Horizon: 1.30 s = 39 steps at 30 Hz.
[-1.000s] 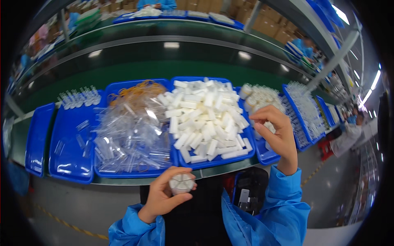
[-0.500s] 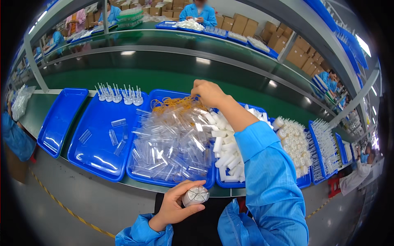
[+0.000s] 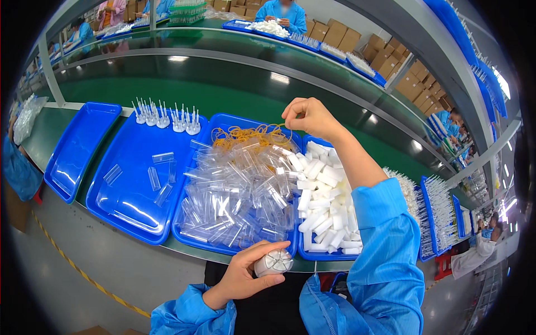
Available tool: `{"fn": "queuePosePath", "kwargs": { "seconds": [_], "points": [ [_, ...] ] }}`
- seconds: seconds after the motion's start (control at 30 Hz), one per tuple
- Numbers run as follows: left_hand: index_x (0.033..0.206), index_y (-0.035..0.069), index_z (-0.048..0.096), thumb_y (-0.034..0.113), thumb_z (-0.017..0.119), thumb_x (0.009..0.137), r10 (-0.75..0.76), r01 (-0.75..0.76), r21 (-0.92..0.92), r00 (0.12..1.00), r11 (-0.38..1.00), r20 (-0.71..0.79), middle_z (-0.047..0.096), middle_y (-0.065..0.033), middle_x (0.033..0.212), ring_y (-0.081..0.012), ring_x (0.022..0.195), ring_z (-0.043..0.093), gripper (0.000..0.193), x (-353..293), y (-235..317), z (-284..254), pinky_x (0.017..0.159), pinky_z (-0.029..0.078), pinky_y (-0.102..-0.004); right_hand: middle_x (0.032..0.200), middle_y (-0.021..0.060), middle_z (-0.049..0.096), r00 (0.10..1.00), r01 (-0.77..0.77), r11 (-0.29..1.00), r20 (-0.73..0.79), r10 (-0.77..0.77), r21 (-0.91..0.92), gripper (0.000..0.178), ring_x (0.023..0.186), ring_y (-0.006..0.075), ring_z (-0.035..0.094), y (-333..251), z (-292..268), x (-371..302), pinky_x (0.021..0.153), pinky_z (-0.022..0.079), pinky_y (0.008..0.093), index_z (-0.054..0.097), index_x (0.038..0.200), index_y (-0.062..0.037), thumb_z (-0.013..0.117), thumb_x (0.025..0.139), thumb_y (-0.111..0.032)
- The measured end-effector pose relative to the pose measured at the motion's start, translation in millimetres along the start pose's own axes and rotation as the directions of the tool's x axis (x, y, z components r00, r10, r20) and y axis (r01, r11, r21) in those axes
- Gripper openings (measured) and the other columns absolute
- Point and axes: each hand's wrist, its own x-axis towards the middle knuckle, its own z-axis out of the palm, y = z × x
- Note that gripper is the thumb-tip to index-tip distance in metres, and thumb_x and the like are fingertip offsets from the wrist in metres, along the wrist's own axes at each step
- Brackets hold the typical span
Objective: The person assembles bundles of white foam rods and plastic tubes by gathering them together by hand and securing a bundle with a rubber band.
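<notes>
My left hand (image 3: 241, 277) is closed around a round bundle (image 3: 274, 263) of white and clear pieces, its segmented end facing up, near the table's front edge. Above the far right corner of the middle blue tray (image 3: 223, 119), my right hand (image 3: 312, 118) pinches a thin yellow-brown rubber band (image 3: 291, 133), which hangs below the fingertips. Rubber bands lie piled (image 3: 245, 137) at that tray's far end. Nearer to me, the same tray holds a heap of clear plastic sleeves (image 3: 226, 195).
White foam blocks (image 3: 324, 206) fill a tray to the right, partly behind my right arm. Left of the middle, a blue tray (image 3: 125, 215) has several loose clear sleeves and upright white-stemmed parts (image 3: 162, 117). A green conveyor (image 3: 223, 92) runs behind; co-workers sit across it.
My right hand has risen from the rubber band pile and shifted slightly right, with a band in its fingers. My left hand keeps its hold on the bundle. The view has shifted a little.
</notes>
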Motion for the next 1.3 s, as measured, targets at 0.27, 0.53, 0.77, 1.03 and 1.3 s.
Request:
{"fn": "queuePosePath", "kwargs": {
  "seconds": [0.27, 0.53, 0.77, 1.03, 1.3],
  "points": [
    [0.147, -0.004, 0.033, 0.011, 0.064, 0.093, -0.111, 0.102, -0.178, 0.993, 0.979, -0.043, 0.055, -0.0130, 0.124, -0.0210, 0.111, 0.057, 0.064, 2.2, 2.2, 9.0, 0.083, 0.058, -0.0384, 0.101, 0.0228, 0.066, 0.942, -0.284, 0.207, 0.232, 0.244, 0.936, 0.009, 0.096, 0.0288, 0.071, -41.3, 6.5, -76.2, 0.063, 0.059, 0.0210, 0.059, 0.082, 0.0023, 0.056, 0.089, -0.001],
    [0.153, 0.000, 0.018, 0.009, 0.054, 0.098, -0.043, 0.041, -0.166, 0.999, 0.985, -0.011, 0.046, -0.0140, 0.137, -0.0208, 0.109, 0.058, 0.066, 1.7, 0.5, 17.7, 0.088, 0.053, -0.0345, 0.135, 0.0195, 0.057, 0.999, -0.027, 0.939, 0.046, 0.012, 0.343, 0.042, 0.062, 0.0118, 0.069, -96.8, 39.9, -205.1, 0.048, 0.046, 0.0163, 0.067, 0.119, -0.0027, 0.072, 0.077, 0.000],
    [0.127, -0.001, 0.045, -0.002, 0.066, 0.089, -0.007, 0.001, -0.142, 0.999, 0.990, -0.044, 0.057, -0.0151, 0.125, -0.0178, 0.107, 0.060, 0.043, 5.3, -13.9, 21.6, 0.085, 0.054, -0.0304, 0.121, 0.0102, 0.065, 0.988, 0.123, 0.989, 0.103, -0.114, -0.086, 0.053, 0.083, 0.0187, 0.069, -104.1, 78.3, -226.8, 0.064, 0.054, 0.0276, 0.064, 0.117, -0.0093, 0.084, 0.067, -0.015],
    [0.130, 0.002, 0.043, 0.019, 0.076, 0.084, 0.006, -0.088, -0.592, 0.990, 0.801, -0.138, 0.058, -0.0212, 0.123, -0.0283, 0.107, 0.062, 0.059, 6.7, -14.5, 19.3, 0.069, 0.053, -0.0326, 0.061, 0.0063, 0.057, 0.991, 0.095, 0.513, -0.032, -0.130, 0.853, 0.021, 0.067, 0.0204, 0.059, -48.9, 98.5, -274.9, 0.084, 0.044, 0.0343, 0.061, 0.084, -0.0028, 0.053, 0.095, -0.019],
    [0.133, 0.002, 0.043, 0.007, 0.072, 0.086, 0.197, -0.151, -0.650, 0.980, 0.745, -0.001, 0.056, -0.0204, 0.128, -0.0271, 0.113, 0.060, 0.055, 9.4, -25.4, 29.2, 0.079, 0.053, -0.0352, 0.143, 0.0232, 0.048, 0.991, 0.078, -0.436, -0.119, -0.067, 0.896, 0.045, 0.047, 0.0027, 0.045, -49.1, 142.3, -273.7, 0.075, 0.046, 0.0278, 0.043, 0.141, 0.0034, 0.043, 0.096, 0.002]
  ]
}}
